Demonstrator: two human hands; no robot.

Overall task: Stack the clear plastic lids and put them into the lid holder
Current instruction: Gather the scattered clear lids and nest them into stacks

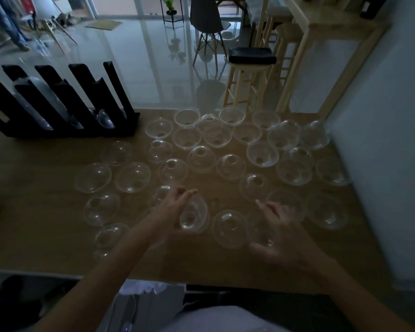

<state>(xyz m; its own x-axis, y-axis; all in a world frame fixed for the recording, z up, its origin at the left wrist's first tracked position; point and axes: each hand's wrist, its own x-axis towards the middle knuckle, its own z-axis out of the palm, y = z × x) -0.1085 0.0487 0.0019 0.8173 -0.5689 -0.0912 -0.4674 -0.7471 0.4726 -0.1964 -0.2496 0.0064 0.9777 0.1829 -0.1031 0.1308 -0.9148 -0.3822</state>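
Several clear domed plastic lids [201, 159] lie scattered over the wooden table [46, 212], some dome up, some dome down. My left hand [175, 209] holds one clear lid [193, 216] tilted on its side near the table's front middle. My right hand [283, 233] hovers over the lids at the front right with fingers spread and loosely bent, over a lid [261, 233] that it partly hides; whether it touches it is unclear. The black lid holder [65, 109] stands at the back left, its slanted slots holding stacked lids.
A white wall panel [381, 188] borders the table on the right. Beyond the table's far edge are a stool with a black seat [250, 58], wooden furniture and a glossy floor. Bare tabletop lies at the left front.
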